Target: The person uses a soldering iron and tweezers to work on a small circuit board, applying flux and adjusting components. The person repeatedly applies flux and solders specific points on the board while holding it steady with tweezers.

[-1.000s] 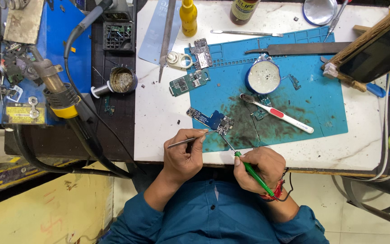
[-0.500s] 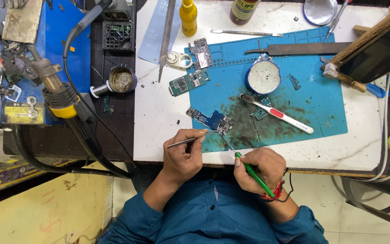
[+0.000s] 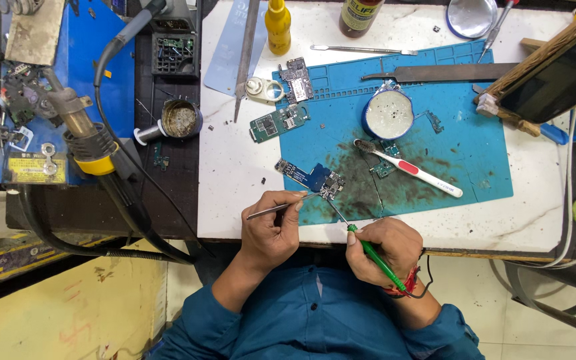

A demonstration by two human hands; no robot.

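Over blue mat (image 3: 475,153), left hand (image 3: 271,230) grips tweezers (image 3: 281,208), right hand (image 3: 385,250) clasps green tool (image 3: 375,257).

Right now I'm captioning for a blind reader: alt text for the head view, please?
A person's left hand holds tweezers and the right hand a green-handled tool, both tips on a small circuit board at the edge of a blue mat; a toothbrush lies nearby.

An electronics repair bench, as I see it.
Circuit boards (image 3: 279,123) lie on a stained blue work mat (image 3: 448,120) at far centre; a hot-air tool (image 3: 88,137) rests left, a flux tin (image 3: 389,115) beyond.
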